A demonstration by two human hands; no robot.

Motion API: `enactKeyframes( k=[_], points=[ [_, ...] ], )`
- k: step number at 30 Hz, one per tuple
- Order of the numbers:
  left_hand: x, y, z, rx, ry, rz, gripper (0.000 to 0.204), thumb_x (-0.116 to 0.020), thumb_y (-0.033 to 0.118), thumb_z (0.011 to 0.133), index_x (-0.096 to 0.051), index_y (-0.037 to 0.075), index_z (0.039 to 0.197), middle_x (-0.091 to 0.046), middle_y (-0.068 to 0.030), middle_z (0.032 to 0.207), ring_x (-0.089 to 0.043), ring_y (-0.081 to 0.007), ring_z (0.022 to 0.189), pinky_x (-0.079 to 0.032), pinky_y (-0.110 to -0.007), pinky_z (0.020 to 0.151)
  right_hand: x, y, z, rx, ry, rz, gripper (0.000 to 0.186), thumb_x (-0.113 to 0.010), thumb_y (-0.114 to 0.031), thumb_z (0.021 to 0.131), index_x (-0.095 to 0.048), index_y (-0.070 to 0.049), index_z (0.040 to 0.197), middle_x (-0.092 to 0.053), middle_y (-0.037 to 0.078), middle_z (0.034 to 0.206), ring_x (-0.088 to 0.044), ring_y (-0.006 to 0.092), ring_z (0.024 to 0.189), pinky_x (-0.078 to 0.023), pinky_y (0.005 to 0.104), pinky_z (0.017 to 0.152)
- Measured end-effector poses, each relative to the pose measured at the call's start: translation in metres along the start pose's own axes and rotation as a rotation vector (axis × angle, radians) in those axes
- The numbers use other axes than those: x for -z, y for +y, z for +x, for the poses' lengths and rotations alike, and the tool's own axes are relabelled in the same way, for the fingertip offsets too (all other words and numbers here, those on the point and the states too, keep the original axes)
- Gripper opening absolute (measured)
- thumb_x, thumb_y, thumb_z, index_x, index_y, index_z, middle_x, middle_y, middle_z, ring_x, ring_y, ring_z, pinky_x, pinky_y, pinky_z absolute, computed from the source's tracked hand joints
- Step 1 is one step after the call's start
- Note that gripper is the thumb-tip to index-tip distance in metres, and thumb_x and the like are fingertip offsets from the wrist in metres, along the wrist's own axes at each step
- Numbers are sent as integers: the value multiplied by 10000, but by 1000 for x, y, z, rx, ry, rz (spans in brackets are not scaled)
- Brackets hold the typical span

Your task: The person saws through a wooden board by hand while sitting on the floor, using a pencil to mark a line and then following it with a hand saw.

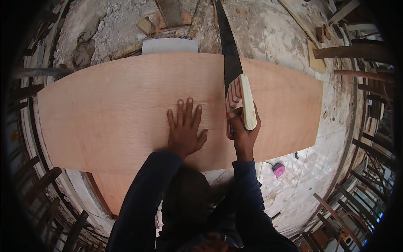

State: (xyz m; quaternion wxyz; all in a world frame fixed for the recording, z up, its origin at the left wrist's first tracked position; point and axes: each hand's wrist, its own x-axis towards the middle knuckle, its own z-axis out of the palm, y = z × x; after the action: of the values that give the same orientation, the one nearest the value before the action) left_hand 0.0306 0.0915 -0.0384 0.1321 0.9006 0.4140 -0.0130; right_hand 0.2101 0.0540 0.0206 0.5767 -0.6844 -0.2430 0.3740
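Note:
A wide plywood sheet [105, 105] lies across in front of me, its long side running left to right. Flat on its middle, fingers spread, rests my left hand [185, 126]. My right hand [245, 134] is wrapped round the white and red handle of a handsaw [233, 54]. The dark blade points away from me, crosses the sheet and reaches past its far edge. Its toothed edge faces left, along a line in the wood right of my left hand. Whether the teeth are in a cut is hard to make out.
A pink tape measure [278, 169] lies on the pale floor at the near right. Under the sheet's near left shows another wood panel [111, 191]. Beyond the far edge are a white block [169, 46], wood offcuts [146, 26] and rubble. Timber pieces [352, 52] stand along the right side.

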Motion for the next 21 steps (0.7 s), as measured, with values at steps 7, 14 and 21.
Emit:
enactKeyframes(
  k=[7,14,21],
  points=[
    [2,0,-1,-11,32,-4,845,-574,515,865,-318,69,1536,-139,-248,1620,-115,-472,1485,-128,-710,1115,-5,-1,-7,35,14,86,599,-661,40,812,-482,50,1384,-618,39,905,-565,83,748,-483,227,695],
    [0,0,-4,-18,102,23,828,-571,503,874,-320,72,1536,-134,-233,1625,-95,-449,1496,-127,-700,1123,-22,-11,1,-1,87,33,478,-642,-51,909,-525,2,1369,-625,38,796,-532,78,551,-449,249,498],
    [-8,8,-1,-57,121,1,821,-553,509,893,-299,81,1546,-129,-208,1632,-78,-425,1503,-103,-671,1145,21,-8,-56,-70,69,-78,420,-658,-67,889,-577,42,1286,-612,11,710,-507,59,536,-414,242,484]
  ],
)
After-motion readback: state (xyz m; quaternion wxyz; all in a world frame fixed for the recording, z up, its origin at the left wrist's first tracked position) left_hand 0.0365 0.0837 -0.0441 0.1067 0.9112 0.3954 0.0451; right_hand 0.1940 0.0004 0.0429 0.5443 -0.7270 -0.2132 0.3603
